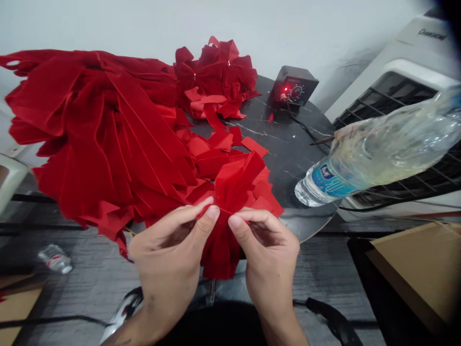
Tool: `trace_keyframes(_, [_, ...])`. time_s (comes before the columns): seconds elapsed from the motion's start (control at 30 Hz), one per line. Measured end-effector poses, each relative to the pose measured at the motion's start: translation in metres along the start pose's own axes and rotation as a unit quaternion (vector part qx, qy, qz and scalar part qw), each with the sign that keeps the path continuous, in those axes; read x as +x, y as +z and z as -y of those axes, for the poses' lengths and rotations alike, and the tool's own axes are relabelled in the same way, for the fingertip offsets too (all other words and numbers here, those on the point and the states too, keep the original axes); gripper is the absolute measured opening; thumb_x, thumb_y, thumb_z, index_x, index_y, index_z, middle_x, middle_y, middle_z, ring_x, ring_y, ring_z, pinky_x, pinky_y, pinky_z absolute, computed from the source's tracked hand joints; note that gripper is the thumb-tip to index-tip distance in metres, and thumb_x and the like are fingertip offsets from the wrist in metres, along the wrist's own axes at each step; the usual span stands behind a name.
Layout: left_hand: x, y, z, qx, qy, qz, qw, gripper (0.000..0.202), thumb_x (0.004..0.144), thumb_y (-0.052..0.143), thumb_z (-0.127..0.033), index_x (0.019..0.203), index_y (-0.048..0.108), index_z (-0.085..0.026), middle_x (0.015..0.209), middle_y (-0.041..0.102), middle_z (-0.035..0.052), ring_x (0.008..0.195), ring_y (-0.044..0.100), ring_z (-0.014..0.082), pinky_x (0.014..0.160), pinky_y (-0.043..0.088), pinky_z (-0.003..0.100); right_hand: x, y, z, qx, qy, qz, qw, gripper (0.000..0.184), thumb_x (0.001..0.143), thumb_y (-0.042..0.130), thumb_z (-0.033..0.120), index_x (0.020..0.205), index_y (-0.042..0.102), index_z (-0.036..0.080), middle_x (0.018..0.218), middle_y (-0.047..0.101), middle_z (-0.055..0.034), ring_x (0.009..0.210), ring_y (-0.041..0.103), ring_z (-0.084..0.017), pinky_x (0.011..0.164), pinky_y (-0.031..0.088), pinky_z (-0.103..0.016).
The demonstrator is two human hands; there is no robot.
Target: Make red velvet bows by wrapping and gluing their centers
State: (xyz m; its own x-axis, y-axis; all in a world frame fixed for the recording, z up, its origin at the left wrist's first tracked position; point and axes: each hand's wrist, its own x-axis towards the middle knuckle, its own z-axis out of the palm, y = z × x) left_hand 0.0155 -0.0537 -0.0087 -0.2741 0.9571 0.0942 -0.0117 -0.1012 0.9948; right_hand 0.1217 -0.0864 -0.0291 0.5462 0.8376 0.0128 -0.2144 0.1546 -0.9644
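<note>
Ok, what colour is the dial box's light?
The indicator light glows red, best seen in the head view.

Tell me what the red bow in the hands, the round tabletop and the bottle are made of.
The red bow looks like velvet-type fabric: matte, soft nap, sharp folds. The round tabletop looks polished, black with white veins, either marble or a marble-look laminate; its thin edge leaves that open. The bottle is clear, thin plastic, probably PET, going by its glossy, crumpled wall.
</note>
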Motion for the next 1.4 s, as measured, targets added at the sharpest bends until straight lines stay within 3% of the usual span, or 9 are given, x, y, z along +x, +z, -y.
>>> trace_keyframes(0.1, [0.001, -0.001, 0.000, -0.014, -0.022, 0.002, 1.000, 0.018, 0.085, 0.093, -0.016, 0.089, 0.090, -0.034, 0.094, 0.090, -0.0063, 0.081, 0.083, 0.0119, 0.083, 0.067, 0.017, 0.000, -0.001, -0.003, 0.013, -0.001, -0.006, 1.000, 0.008, 0.088, 0.092, 0.025, 0.088, 0.085, 0.026, 0.083, 0.082, 0.0026, 0.077, 0.075, -0.012, 0.075, 0.062, -0.022])
trace_keyframes(0.3, [0.012, 0.002, 0.008, -0.138, -0.171, 0.075, 0.973, 0.017, 0.074, 0.102, -0.024, 0.085, 0.090, -0.024, 0.083, 0.087, 0.0001, 0.076, 0.080, 0.0118, 0.079, 0.064, 0.016, 0.001, -0.006, -0.011, 0.041, 0.012, -0.006, 0.999, 0.009, 0.089, 0.093, 0.025, 0.092, 0.086, 0.029, 0.085, 0.082, 0.0045, 0.078, 0.074, -0.009, 0.075, 0.061, -0.017])
trace_keyframes(0.67, [0.016, 0.001, 0.007, -0.160, -0.231, 0.131, 0.951, 0.023, 0.073, 0.101, -0.022, 0.084, 0.083, -0.016, 0.080, 0.080, 0.0022, 0.073, 0.071, 0.0087, 0.073, 0.059, 0.014, 0.010, -0.012, -0.002, -0.026, -0.022, -0.001, 0.999, 0.007, 0.090, 0.090, 0.024, 0.091, 0.084, 0.026, 0.085, 0.081, 0.0039, 0.078, 0.075, -0.009, 0.074, 0.060, -0.014])
trace_keyframes(0.73, [0.017, 0.002, 0.011, -0.170, -0.208, 0.135, 0.954, 0.025, 0.076, 0.100, -0.021, 0.094, 0.082, -0.018, 0.087, 0.080, 0.0016, 0.081, 0.072, 0.0098, 0.077, 0.059, 0.015, 0.011, -0.012, 0.001, -0.048, -0.038, -0.001, 0.998, 0.007, 0.091, 0.090, 0.023, 0.091, 0.083, 0.026, 0.085, 0.082, 0.0034, 0.078, 0.075, -0.010, 0.075, 0.061, -0.016])
trace_keyframes(0.83, [0.016, 0.002, 0.015, -0.127, -0.093, 0.100, 0.982, 0.036, 0.079, 0.097, -0.016, 0.109, 0.081, -0.026, 0.101, 0.078, -0.0014, 0.095, 0.073, 0.0111, 0.086, 0.060, 0.017, 0.011, -0.012, 0.004, -0.082, -0.074, 0.001, 0.994, 0.007, 0.091, 0.088, 0.021, 0.091, 0.083, 0.025, 0.085, 0.081, 0.0034, 0.078, 0.074, -0.011, 0.076, 0.061, -0.020])
trace_keyframes(0.93, [0.010, 0.000, 0.011, -0.004, -0.009, 0.096, 0.995, 0.016, 0.089, 0.090, -0.020, 0.102, 0.085, -0.028, 0.103, 0.079, -0.0008, 0.098, 0.074, 0.0128, 0.093, 0.060, 0.020, 0.010, -0.012, 0.005, -0.116, -0.114, 0.004, 0.987, 0.009, 0.092, 0.087, 0.018, 0.092, 0.083, 0.026, 0.086, 0.080, 0.0038, 0.080, 0.073, -0.012, 0.080, 0.060, -0.024])
trace_keyframes(1.07, [0.009, -0.005, 0.006, -0.014, -0.116, 0.161, 0.980, 0.014, 0.086, 0.094, -0.029, 0.098, 0.088, -0.027, 0.091, 0.085, 0.0006, 0.084, 0.078, 0.0170, 0.080, 0.064, 0.025, 0.014, -0.016, 0.008, -0.121, -0.147, 0.043, 0.981, 0.013, 0.092, 0.086, 0.014, 0.096, 0.083, 0.026, 0.091, 0.080, 0.0028, 0.084, 0.072, -0.013, 0.081, 0.058, -0.027])
trace_keyframes(1.17, [0.016, -0.010, 0.007, -0.044, -0.173, 0.231, 0.956, 0.015, 0.083, 0.096, -0.029, 0.088, 0.083, -0.023, 0.078, 0.077, -0.0014, 0.073, 0.072, 0.0143, 0.069, 0.058, 0.022, 0.022, -0.021, 0.013, -0.100, -0.114, 0.107, 0.983, 0.013, 0.092, 0.087, 0.013, 0.094, 0.083, 0.026, 0.088, 0.079, 0.0036, 0.081, 0.072, -0.012, 0.076, 0.058, -0.024])
trace_keyframes(1.4, [0.025, -0.015, 0.007, -0.082, -0.190, 0.345, 0.916, 0.016, 0.093, 0.084, -0.019, 0.091, 0.069, -0.023, 0.087, 0.065, -0.0018, 0.087, 0.064, 0.0166, 0.082, 0.054, 0.027, 0.029, -0.029, 0.024, -0.115, -0.067, 0.149, 0.980, 0.013, 0.089, 0.090, 0.015, 0.089, 0.086, 0.027, 0.080, 0.079, 0.0052, 0.069, 0.069, -0.009, 0.064, 0.054, -0.019])
